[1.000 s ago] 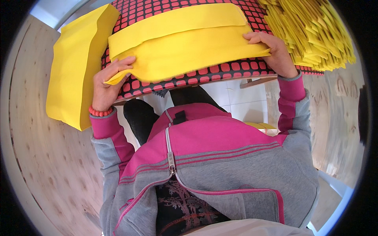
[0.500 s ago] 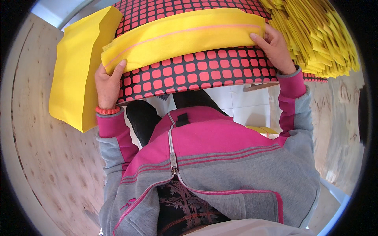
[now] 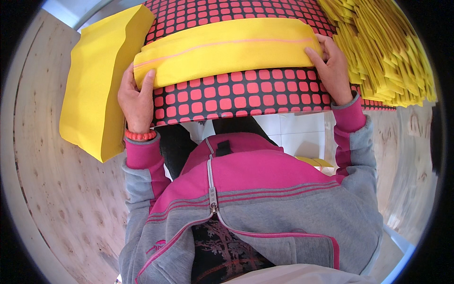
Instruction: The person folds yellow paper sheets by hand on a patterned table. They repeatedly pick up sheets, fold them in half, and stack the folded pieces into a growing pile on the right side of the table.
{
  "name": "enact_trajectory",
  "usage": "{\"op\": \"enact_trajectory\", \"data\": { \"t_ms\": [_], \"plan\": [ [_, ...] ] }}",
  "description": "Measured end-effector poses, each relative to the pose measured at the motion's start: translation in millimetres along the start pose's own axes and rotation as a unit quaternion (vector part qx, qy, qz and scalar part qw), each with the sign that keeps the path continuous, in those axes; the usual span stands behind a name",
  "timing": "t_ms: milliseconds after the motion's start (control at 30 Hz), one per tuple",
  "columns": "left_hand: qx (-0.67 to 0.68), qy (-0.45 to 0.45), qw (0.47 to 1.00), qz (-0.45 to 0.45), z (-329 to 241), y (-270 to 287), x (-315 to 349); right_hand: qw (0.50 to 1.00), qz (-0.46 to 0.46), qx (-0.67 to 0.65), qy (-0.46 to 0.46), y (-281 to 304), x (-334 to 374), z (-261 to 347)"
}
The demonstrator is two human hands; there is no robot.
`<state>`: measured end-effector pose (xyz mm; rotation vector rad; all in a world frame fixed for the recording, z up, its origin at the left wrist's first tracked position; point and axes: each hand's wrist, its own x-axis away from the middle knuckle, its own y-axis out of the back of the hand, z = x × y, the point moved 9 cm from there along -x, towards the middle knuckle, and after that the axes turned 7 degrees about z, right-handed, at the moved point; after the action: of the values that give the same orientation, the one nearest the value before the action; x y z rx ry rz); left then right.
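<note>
The folded yellow strip (image 3: 222,61) lay between the two hands on the table cover (image 3: 236,97), which had red squares on black. It was long from side to side, and its right end sat a little farther from the person than its left end. A pink line (image 3: 227,46) ran along it the long way.

The left hand (image 3: 137,97) held the left end, with the thumb on top. The right hand (image 3: 332,66) held the right end, its thumb on top too. Most of the fingers were hidden, so one could not tell how tight they pinched. Neither hand was nearer, since each had its own end. From the left hand the strip went off to the right; from the right hand it went off to the left.

A big yellow stack (image 3: 92,85) stood just left of the left hand. A messy yellow pile (image 3: 385,57) lay just right of the right hand.
</note>
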<state>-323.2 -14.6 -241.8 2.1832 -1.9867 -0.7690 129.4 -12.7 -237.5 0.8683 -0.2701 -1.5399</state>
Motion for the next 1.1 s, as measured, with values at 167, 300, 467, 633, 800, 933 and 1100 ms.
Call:
{"op": "enact_trajectory", "data": {
  "t_ms": [167, 300, 467, 633, 800, 933, 1100],
  "plan": [
    [0.009, 0.022, 1.000, 0.000, 11, 0, -1, 0.999, 0.010, 0.045, -0.022, 0, -1, -3],
    [-0.130, 0.055, 0.990, -0.014, 12, 8, 2, 0.998, 0.002, 0.059, 0.012, -2, -5, 3],
    [-0.164, 0.017, 0.985, -0.042, -6, 10, 5, 0.998, 0.007, 0.060, 0.016, -5, -9, 5],
    [-0.241, -0.084, 0.964, -0.071, -31, 7, 5, 0.999, 0.013, 0.043, 0.005, -6, -9, 5],
    [-0.303, -0.082, 0.948, -0.058, -25, 5, -1, 0.997, 0.012, -0.042, -0.064, -6, -8, -9],
    [-0.279, -0.083, 0.955, -0.045, -21, -1, -4, 0.988, 0.010, -0.144, -0.046, -3, 0, -12],
    [-0.284, -0.082, 0.954, -0.041, -24, -5, -4, 0.987, 0.013, -0.146, -0.069, 3, 5, -20]
  ]
}}
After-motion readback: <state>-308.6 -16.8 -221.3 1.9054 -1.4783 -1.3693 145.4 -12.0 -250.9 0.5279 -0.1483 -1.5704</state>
